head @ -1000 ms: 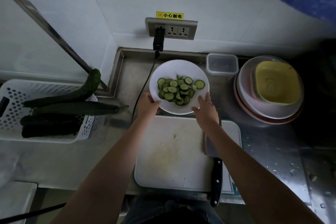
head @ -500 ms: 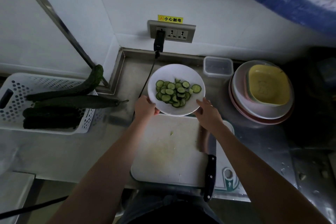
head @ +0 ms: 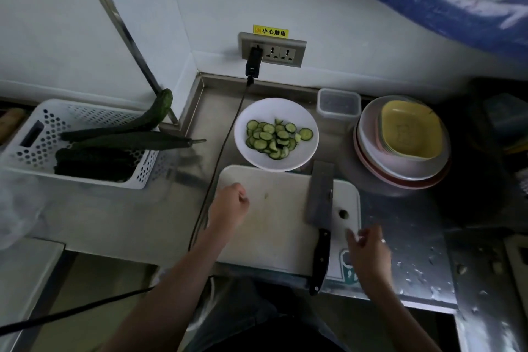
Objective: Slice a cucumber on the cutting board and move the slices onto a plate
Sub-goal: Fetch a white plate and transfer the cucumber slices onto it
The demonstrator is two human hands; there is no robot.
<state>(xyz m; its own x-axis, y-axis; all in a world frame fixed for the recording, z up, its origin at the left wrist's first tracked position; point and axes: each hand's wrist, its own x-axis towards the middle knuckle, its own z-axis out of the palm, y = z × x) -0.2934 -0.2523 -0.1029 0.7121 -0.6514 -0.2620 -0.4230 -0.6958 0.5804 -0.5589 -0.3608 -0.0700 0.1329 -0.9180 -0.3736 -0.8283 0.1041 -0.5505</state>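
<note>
A white plate with several cucumber slices stands on the steel counter just behind the white cutting board. A cleaver with a black handle lies on the board's right side, handle toward me. My left hand hovers over the board's left edge with fingers loosely curled, holding nothing. My right hand is over the board's front right corner, beside the cleaver handle, fingers relaxed and blurred, holding nothing.
A white perforated basket with several whole cucumbers sits at the left. A black cable runs from the wall socket past the board. A clear plastic box and stacked plates and bowls stand at the back right.
Both hands have let go of the plate and drawn back toward me. The plate now rests on the counter behind the board.
</note>
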